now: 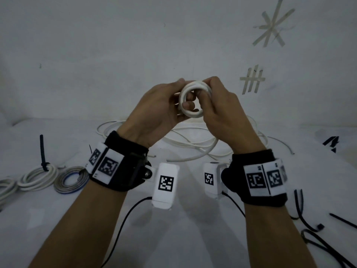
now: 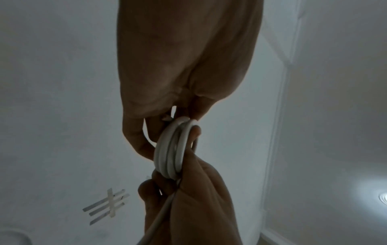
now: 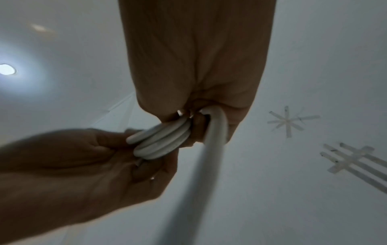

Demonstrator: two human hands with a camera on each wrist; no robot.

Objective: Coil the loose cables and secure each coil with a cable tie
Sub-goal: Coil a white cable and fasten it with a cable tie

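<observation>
White coil (image 1: 191, 99) at frame centre is being gripped by left hand (image 1: 154, 105) and right hand (image 1: 222, 109); turns should be kept tight while the trailing cable (image 1: 193, 151) is being wound.

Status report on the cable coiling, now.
Left hand and right hand both grip the white coil, held up. Cable tail still loose on table. No tie on it yet. Nothing in the way.
</observation>
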